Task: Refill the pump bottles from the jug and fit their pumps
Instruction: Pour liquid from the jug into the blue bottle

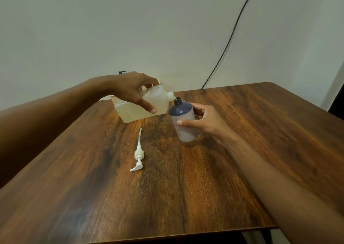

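Note:
My left hand [133,91] grips a translucent white jug [158,102] of pale liquid, tipped to the right so its spout sits just over the open neck of a dark blue pump bottle [181,117]. That bottle stands upright on the wooden table [260,132], and my right hand [201,120] is wrapped around its right side. A white pump [138,154] with its long dip tube lies flat on the table, in front of the jug and left of the bottle. Behind my left hand, a black pump head [122,72] pokes up; its bottle is hidden.
A black cable [230,39] runs down the pale wall to the table's back edge. The table's front edge runs near the bottom of the view, and its right edge is at the far right.

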{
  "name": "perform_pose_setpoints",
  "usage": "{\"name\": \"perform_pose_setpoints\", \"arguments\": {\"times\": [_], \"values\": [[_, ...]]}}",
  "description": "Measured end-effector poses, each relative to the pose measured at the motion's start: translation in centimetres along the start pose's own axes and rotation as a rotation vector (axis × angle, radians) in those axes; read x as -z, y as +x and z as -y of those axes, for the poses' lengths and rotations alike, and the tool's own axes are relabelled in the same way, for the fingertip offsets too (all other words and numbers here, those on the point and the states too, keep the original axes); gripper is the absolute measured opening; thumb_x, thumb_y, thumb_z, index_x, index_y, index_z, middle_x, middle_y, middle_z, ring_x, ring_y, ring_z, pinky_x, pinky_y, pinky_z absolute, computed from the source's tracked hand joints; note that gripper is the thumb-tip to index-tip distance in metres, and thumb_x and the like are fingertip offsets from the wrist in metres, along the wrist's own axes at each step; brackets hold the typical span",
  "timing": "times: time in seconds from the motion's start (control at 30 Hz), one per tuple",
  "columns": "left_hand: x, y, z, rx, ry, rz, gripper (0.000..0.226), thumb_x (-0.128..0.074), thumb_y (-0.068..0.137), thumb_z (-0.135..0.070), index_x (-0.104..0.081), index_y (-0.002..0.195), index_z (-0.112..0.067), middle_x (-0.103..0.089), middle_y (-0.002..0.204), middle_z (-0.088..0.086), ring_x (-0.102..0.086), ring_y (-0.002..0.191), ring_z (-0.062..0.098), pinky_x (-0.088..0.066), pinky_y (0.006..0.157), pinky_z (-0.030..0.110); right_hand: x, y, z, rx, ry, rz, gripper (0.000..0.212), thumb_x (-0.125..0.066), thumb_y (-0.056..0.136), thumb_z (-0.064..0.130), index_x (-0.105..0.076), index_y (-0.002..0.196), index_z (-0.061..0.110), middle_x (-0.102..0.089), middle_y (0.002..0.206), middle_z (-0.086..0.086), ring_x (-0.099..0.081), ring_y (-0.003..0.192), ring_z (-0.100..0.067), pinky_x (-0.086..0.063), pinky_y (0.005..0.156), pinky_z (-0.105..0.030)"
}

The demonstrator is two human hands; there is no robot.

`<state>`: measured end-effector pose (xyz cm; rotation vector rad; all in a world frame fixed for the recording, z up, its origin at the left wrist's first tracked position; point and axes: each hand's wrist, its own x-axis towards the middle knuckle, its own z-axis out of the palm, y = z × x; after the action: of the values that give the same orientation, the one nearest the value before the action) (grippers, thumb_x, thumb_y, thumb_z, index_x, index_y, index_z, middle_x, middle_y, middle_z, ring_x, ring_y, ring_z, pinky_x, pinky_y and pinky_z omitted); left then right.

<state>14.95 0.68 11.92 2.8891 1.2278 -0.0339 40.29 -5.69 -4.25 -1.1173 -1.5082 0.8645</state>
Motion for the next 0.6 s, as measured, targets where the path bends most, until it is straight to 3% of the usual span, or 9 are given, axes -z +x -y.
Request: {"name": "perform_pose_setpoints", "arguments": {"times": [0.2, 0.37, 0.6], "values": [[-0.06, 0.03, -0.03, 0.0, 0.007, -0.007, 0.085, -0.083, 0.078, -0.05, -0.048, 0.149, -0.019, -0.06, 0.142, 0.002, -0.06, 0.123, 0.024, -0.049, 0.093, 0.029, 0.01, 0.14, -0.17, -0.005, -0.011, -0.001, 0.062, -0.101, 0.068, 0.039, -0.072, 0.123, 0.045, -0.078, 0.12, 0.022, -0.072, 0.111, 0.0, -0.061, 0.09, -0.026], [0.18, 0.0, 0.01, -0.001, 0.009, -0.002, 0.085, -0.083, 0.077, -0.051, -0.048, 0.148, -0.021, -0.06, 0.141, 0.002, -0.06, 0.12, 0.022, -0.049, 0.09, 0.029, -0.02, 0.0, 0.21, -0.017, -0.016, 0.006, 0.061, -0.099, 0.064, 0.046, -0.071, 0.118, 0.051, -0.077, 0.117, 0.029, -0.071, 0.106, 0.008, -0.059, 0.08, -0.015], [0.21, -0.01, -0.27, -0.001, 0.011, 0.011, 0.085, -0.083, 0.078, -0.049, -0.048, 0.149, -0.018, -0.06, 0.142, 0.004, -0.061, 0.123, 0.026, -0.051, 0.093, 0.031, 0.03, 0.14, -0.03, -0.015, -0.006, -0.004, 0.059, -0.1, 0.063, 0.045, -0.072, 0.116, 0.05, -0.078, 0.118, 0.023, -0.072, 0.109, 0.003, -0.058, 0.088, -0.022]]}}
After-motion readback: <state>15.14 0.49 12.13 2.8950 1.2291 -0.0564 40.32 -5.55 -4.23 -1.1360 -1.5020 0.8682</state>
